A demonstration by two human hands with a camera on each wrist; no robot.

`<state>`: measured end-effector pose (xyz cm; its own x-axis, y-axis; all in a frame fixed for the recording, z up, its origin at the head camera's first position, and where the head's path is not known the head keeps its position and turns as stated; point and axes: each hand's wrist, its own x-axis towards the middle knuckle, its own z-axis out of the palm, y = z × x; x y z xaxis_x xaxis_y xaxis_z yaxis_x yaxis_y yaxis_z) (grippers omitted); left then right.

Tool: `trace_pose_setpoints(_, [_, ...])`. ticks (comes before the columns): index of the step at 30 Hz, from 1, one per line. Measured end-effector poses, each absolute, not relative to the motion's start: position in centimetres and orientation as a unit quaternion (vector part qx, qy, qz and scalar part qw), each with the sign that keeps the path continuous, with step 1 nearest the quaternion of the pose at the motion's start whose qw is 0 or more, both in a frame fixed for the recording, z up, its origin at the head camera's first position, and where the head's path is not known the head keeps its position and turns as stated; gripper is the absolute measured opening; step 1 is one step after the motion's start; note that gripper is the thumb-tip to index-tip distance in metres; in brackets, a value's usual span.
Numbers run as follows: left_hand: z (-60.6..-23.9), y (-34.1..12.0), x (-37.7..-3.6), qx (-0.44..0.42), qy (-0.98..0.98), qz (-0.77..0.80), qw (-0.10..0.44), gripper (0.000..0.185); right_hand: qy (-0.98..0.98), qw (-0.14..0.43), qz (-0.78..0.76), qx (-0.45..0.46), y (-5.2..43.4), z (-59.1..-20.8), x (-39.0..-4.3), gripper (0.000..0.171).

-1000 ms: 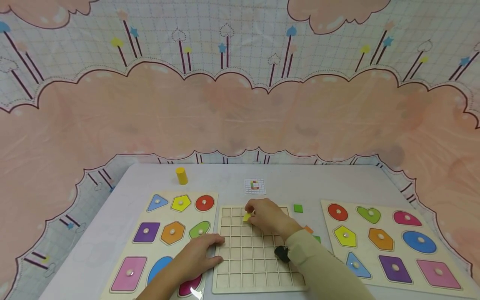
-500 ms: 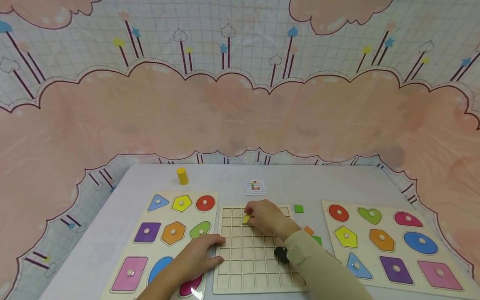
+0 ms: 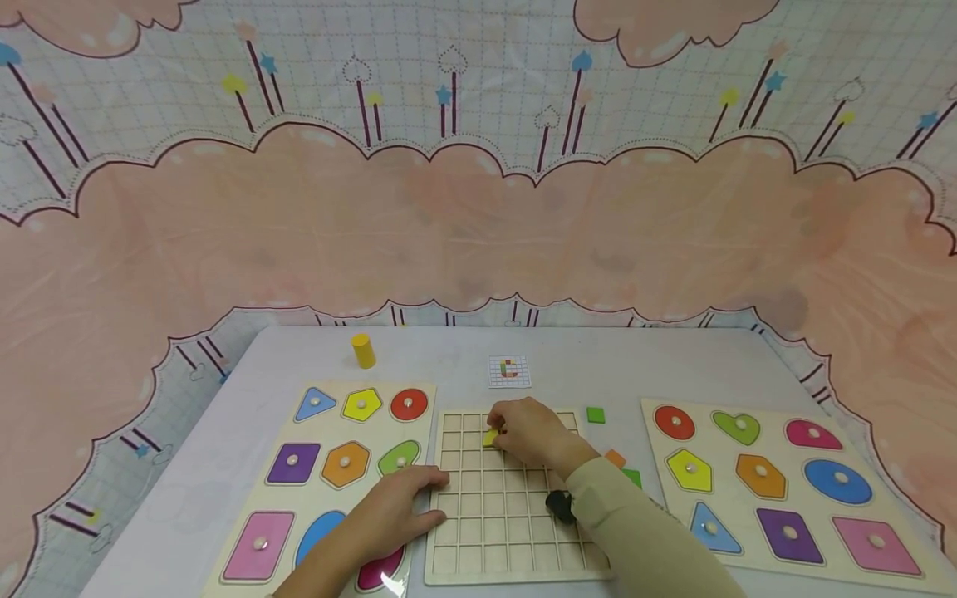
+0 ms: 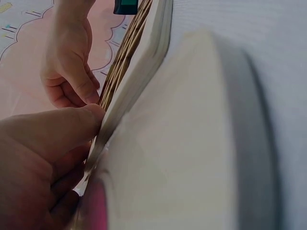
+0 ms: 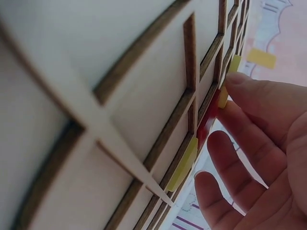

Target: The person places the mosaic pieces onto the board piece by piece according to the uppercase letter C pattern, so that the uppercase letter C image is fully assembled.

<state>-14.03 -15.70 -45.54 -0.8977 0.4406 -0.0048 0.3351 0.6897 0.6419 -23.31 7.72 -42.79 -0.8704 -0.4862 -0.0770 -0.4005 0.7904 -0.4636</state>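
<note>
A yellow tile (image 3: 490, 436) was pinched by the fingertips of the right hand (image 3: 529, 432) and held at a cell in the second row of the grid board (image 3: 493, 531), near its far edge; from the right wrist view, the tile (image 5: 223, 96) was seen edge-on at the board's slats, with a finger (image 5: 259, 96) laid against it, a red piece just beside it and another yellow piece (image 5: 184, 165) seated in a neighbouring cell. The left hand (image 3: 392, 511) was laid flat, fingers straight and close together, on the near left edge of the grid board, partly over the left shape puzzle (image 3: 329, 465); in the left wrist view its thumb (image 4: 57, 129) was pressed against the board's rim (image 4: 144, 62). A pattern card (image 3: 509, 371) lay beyond the board, a green tile (image 3: 595, 415) just off its far right corner, and orange (image 3: 615, 458) and green tiles beside the right sleeve. A yellow cylinder (image 3: 363, 350) stood farther back, and a second shape puzzle (image 3: 785, 490) lay at the right.
</note>
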Motion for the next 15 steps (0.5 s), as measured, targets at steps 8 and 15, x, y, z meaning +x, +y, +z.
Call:
trace_pose_setpoints(8, [-45.56,-15.61,-13.98,0.211,0.916,0.332,0.079,0.041,0.939,0.095,-0.23,-0.237,7.86,-42.72,-23.18,0.019])
trace_pose_setpoints(15, [-45.71,-15.64,-14.0,0.213,0.915,0.333,0.078,0.041,0.941,0.087,-0.218,-0.245,8.02,-42.95,-23.25,0.018])
